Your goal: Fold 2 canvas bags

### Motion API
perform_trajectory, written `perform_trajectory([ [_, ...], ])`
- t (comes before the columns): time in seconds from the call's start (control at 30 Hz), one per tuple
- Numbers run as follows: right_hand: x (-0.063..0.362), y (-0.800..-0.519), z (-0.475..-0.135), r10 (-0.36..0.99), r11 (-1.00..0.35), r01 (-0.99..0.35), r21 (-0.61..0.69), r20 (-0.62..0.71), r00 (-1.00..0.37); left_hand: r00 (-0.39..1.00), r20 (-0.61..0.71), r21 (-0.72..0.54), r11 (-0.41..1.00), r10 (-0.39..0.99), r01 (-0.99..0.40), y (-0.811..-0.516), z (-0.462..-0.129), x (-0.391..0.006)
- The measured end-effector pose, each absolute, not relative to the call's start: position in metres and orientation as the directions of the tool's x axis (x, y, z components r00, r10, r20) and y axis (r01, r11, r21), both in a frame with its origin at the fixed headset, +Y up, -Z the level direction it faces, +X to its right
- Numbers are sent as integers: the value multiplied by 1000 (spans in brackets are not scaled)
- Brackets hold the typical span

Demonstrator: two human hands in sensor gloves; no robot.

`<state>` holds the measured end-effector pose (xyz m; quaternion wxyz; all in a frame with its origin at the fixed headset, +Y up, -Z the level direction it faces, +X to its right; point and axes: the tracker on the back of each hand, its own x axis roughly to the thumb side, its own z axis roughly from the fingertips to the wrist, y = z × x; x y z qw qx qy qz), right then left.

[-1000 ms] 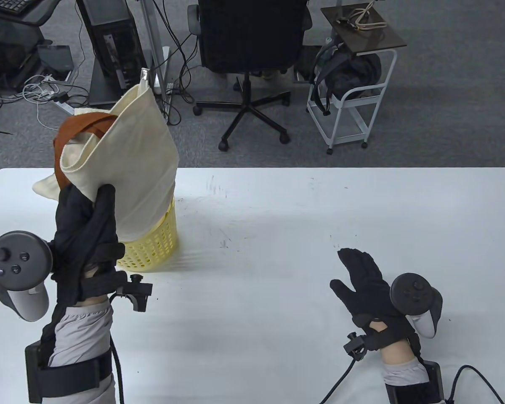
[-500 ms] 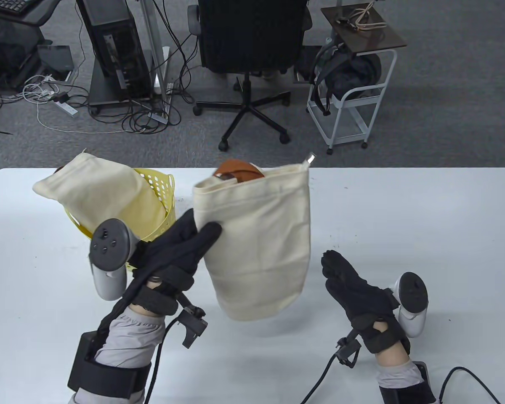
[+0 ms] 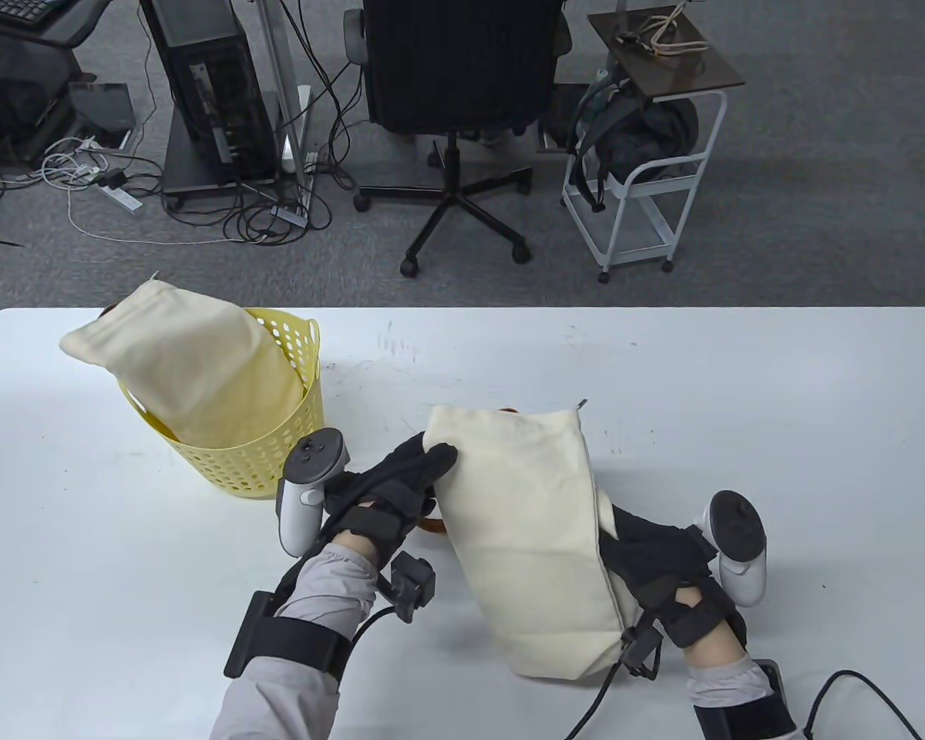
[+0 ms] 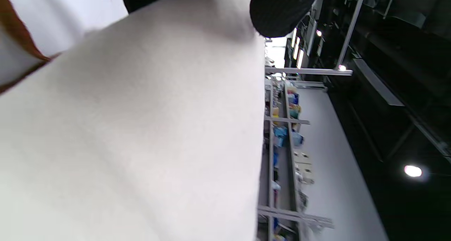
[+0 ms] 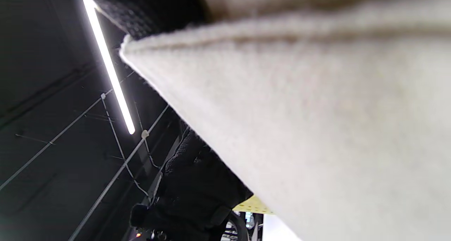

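A cream canvas bag with brown handles lies on the white table near the front middle. My left hand grips its upper left corner, thumb on top of the cloth. My right hand is at the bag's right edge with its fingers hidden under the cloth. The bag fills the left wrist view and the right wrist view. A second cream canvas bag sits in the yellow basket at the left.
The yellow basket stands just left of my left hand. Beyond the table's far edge are an office chair, a white cart and a computer tower with cables on the floor.
My left hand lifted the bag out of the basket, carried it right and lowered it onto the table. My right hand moved in to the bag's right edge.
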<state>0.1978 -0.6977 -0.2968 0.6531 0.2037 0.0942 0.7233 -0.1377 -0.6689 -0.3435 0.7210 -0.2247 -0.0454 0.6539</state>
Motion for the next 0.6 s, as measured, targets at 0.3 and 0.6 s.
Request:
perform_trajectory([
  [0.3,194,-700,-295,974,-192,-925,328,178,-139,304,-44,-704,186,952,-686,-660,-325,-65],
  [0.6,203,-707,-297,985,-169,-919,355,87,-147,468,-18,-585,370,883,-722,-672,-328,-54],
])
